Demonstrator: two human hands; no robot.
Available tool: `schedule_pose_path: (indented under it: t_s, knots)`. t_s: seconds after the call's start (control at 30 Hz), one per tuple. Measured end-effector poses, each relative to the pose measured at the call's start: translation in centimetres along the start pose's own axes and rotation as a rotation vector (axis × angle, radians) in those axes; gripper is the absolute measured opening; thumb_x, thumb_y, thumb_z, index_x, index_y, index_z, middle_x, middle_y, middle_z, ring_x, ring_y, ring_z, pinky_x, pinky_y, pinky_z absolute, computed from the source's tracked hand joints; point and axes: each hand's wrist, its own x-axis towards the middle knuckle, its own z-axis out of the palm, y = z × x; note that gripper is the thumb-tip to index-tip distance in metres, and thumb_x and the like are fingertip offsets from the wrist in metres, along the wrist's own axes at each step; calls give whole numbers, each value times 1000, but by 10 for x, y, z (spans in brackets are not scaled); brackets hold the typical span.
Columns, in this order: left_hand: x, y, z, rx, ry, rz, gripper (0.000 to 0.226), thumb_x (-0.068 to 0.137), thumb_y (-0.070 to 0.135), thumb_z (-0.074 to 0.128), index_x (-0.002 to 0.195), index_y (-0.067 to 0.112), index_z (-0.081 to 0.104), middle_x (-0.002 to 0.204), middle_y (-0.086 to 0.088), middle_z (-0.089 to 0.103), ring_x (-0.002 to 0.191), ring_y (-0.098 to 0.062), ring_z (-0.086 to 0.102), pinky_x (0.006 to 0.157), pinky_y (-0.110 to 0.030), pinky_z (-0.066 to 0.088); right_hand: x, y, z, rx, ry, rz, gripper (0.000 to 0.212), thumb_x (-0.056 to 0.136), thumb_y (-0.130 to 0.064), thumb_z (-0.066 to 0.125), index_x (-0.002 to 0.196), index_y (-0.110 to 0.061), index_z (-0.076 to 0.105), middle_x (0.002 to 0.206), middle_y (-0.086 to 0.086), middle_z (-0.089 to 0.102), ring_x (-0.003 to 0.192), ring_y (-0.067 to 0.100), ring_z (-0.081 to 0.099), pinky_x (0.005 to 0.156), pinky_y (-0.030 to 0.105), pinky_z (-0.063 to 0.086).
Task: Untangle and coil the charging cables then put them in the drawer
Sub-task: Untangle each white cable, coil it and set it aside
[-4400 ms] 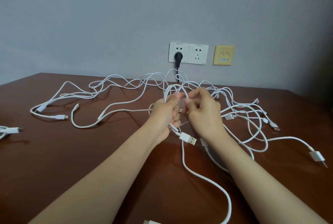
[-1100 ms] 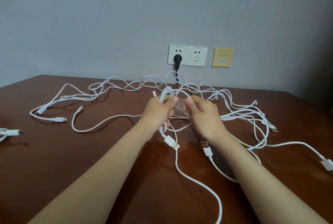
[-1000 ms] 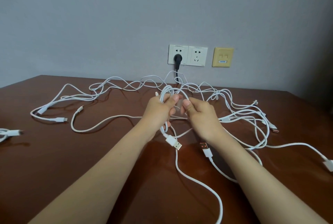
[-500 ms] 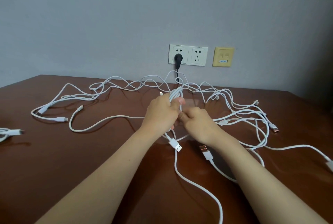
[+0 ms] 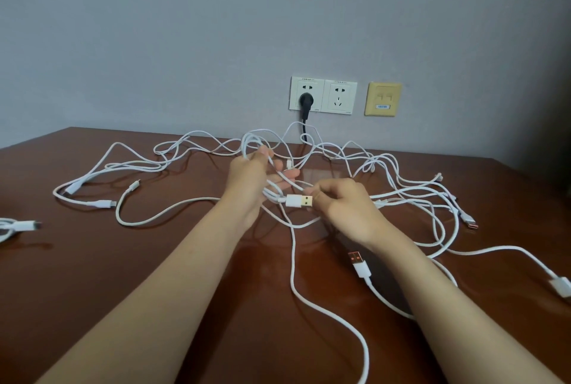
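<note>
Several white charging cables [image 5: 173, 217] lie tangled across the brown table [image 5: 92, 285]. My left hand [image 5: 250, 183] holds a small bundle of white cable loops [image 5: 251, 141] that rise above its fingers. My right hand [image 5: 346, 207] pinches a white cable just behind a white USB-A plug [image 5: 298, 200], which points right between the two hands. The two hands are close together above the middle of the tangle. Another USB plug with an orange tongue [image 5: 358, 263] lies under my right forearm.
A black plug [image 5: 306, 99] sits in the white wall socket [image 5: 323, 96] behind the table, its black cord dropping behind the table edge. A yellow wall plate [image 5: 383, 99] is to its right. A separate white cable end [image 5: 21, 226] lies at the far left. No drawer is in view.
My right hand has moved right and down, away from the left, and now pinches the cable by the USB-A plug, lifted level between the hands. The loops in my left hand shifted left.
</note>
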Motion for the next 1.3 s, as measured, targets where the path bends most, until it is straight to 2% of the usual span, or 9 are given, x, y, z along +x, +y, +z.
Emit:
schedule_pose_path:
  t_s: [0.17, 0.33, 0.5, 0.7, 0.8, 0.9, 1.07, 1.17, 1.3]
  knots:
    - [1, 3, 6, -70, 42, -27, 32, 102, 20, 32, 74, 12, 43, 39, 6, 32, 26, -6, 29, 36, -15, 41, -6, -10, -7, -174, 57, 5, 41, 80, -33, 52, 43, -17, 43, 45, -5, 38, 52, 14, 36, 51, 28, 26]
    - [2, 4, 7, 38, 29, 32, 31, 102, 21, 32, 74, 14, 43, 35, 11, 32, 26, -5, 24, 43, -18, 28, -8, -12, -9, -387, 38, -38, 37, 82, -35, 56, 51, -17, 44, 53, -4, 44, 64, 20, 43, 56, 28, 28]
    - [7, 5, -2, 266, 65, 128, 33, 101, 24, 34, 71, 18, 46, 40, 10, 40, 31, -3, 31, 45, -22, 27, -3, -7, -5, -42, -27, -131, 39, 87, -17, 59, 52, -34, 58, 61, 8, 57, 59, 11, 46, 62, 29, 35]
    - [0, -6, 4, 638, -71, 192, 38, 97, 35, 43, 63, 18, 50, 41, 9, 46, 36, -1, 41, 51, -22, 32, -1, -8, 4, 76, -3, -272, 35, 82, -13, 69, 59, -38, 61, 70, 15, 65, 71, 33, 55, 67, 34, 43]
    - [-8, -7, 10, 792, -137, 198, 48, 97, 43, 37, 61, 14, 52, 54, 4, 50, 57, -12, 47, 56, -21, 34, -1, -7, 5, 153, 12, -267, 27, 74, -11, 76, 64, -30, 60, 56, -1, 58, 55, 18, 47, 60, 29, 37]
    - [-13, -7, 11, 774, -258, 76, 65, 93, 56, 22, 82, 3, 59, 55, 5, 52, 59, -10, 51, 57, -25, 38, 0, -7, 0, 137, 117, -195, 46, 59, -26, 85, 71, -25, 41, 51, -10, 48, 51, 10, 43, 57, 29, 36]
    - [-21, -4, 11, 589, -590, -294, 53, 69, 68, 39, 64, 15, 37, 36, 3, 30, 32, -7, 20, 38, -11, 15, -2, -4, -11, -82, 145, -68, 70, 33, -64, 76, 74, -20, 41, 62, -8, 54, 59, 11, 47, 56, 30, 36]
    - [-19, 0, 8, 578, -695, -432, 50, 59, 58, 54, 59, 16, 28, 34, 4, 25, 30, -4, 17, 35, -12, 11, -1, -3, -11, 82, 9, -91, 56, 35, -59, 74, 72, -22, 52, 65, -13, 61, 63, -3, 55, 62, 17, 41]
    - [-18, 8, -1, 460, -794, -466, 44, 60, 54, 60, 39, 21, 40, 32, 9, 24, 27, 1, 18, 28, -10, 13, 2, 2, -14, 333, -138, -87, 51, 49, -38, 89, 79, -16, 54, 69, 9, 53, 58, 14, 48, 57, 24, 37]
